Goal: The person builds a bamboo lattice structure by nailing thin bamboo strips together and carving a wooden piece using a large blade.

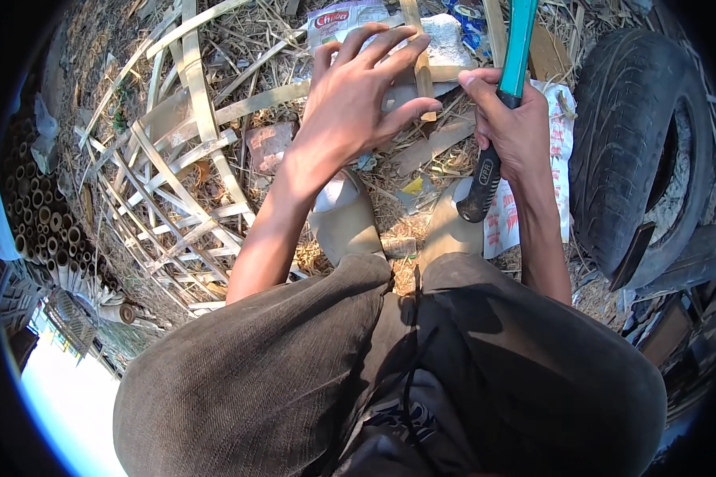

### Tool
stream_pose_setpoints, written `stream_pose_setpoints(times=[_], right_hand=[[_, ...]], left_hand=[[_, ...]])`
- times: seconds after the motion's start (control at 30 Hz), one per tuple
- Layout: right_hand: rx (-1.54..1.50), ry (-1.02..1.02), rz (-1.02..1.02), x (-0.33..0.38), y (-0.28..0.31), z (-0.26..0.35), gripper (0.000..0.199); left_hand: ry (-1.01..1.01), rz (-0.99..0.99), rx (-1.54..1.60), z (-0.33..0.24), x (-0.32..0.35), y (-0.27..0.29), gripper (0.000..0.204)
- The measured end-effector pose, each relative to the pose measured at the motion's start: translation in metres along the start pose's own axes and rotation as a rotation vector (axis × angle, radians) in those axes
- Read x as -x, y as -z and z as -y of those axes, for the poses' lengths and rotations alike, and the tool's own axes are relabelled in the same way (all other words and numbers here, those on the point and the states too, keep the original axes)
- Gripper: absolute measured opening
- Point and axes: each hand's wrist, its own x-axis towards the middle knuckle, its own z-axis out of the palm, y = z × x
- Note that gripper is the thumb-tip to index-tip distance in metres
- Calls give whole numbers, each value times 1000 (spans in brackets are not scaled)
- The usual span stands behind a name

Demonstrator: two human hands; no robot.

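My left hand [350,103] is spread above the ground, palm down, with its fingers apart. A long bamboo strip [266,98] runs beneath it toward my right hand [521,131]. That hand is wrapped round a long-handled tool [516,52] with a teal shaft and black grip; the tool's head lies beyond the upper edge. The strip's right end meets my right thumb and fingertips, but whether they pinch it I cannot tell. A short bamboo slat [423,75] crosses the strip between my hands. Behind it rests a rough white block [447,44].
Loosely crossed bamboo strips [184,191] spread at the left, with stacked bamboo poles [48,215] farther out. An old tyre [624,151] stands at the right beside a white printed sack [561,159]. Straw, a brick piece [267,147] and wrappers [346,20] litter the ground near my shoes [346,219].
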Motion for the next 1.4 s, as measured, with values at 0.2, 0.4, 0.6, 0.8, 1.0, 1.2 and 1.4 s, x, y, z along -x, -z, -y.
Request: stream_pose_setpoints(times=[0.2,0.4,0.6,0.8,1.0,1.2,1.4], right_hand=[[29,-72,-38,0,-7,-10,22],[80,-73,-1,4,-13,1,16],[88,-51,-12,5,-8,-2,15],[200,89,-83,5,-23,-14,14],[240,134,-44,1,-31,-15,15],[175,137,-26,-4,-30,-16,14],[188,114,1,-5,-26,-13,14]], left_hand=[[4,58,-152,10,8,-13,54],[16,10,-77,-5,-1,-9,64],[36,72,-133,1,1,-6,58],[50,79,-95,3,3,-2,56],[74,80,-74,2,3,-3,56],[107,73,-28,3,1,-7,59],[107,-39,42,9,0,-12,62]])
